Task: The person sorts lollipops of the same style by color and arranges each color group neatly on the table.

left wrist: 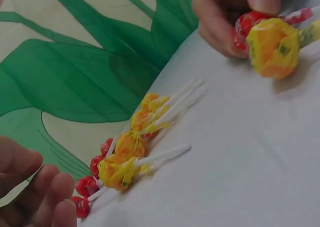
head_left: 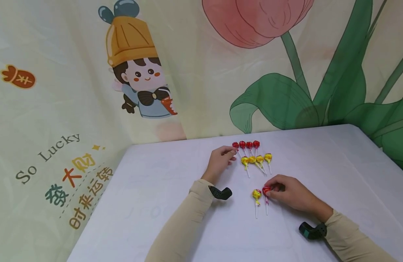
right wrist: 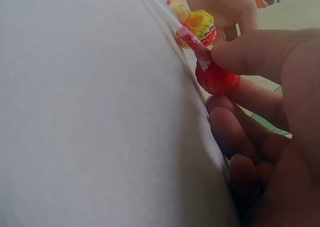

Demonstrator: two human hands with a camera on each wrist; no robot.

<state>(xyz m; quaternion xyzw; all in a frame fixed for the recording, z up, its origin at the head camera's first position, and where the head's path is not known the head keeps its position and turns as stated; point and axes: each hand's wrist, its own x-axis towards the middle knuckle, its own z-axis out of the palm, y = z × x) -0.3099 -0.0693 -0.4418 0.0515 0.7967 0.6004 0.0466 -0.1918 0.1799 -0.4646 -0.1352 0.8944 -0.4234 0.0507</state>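
Note:
In the head view my right hand pinches the head of a red lollipop between thumb and fingers. Its white stick points toward me. Just left of it lies a yellow lollipop. My left hand is beside the leftmost red lollipop of the back row. In the left wrist view the fingertips are loosely bent near that lollipop, nothing seen between them. Several red lollipops form the back row; several yellow lollipops lie in front of it, some sticks crossing.
A white cloth covers the table. Behind it hangs a printed backdrop with a tulip, leaves and a cartoon figure. Each wrist carries a small black camera.

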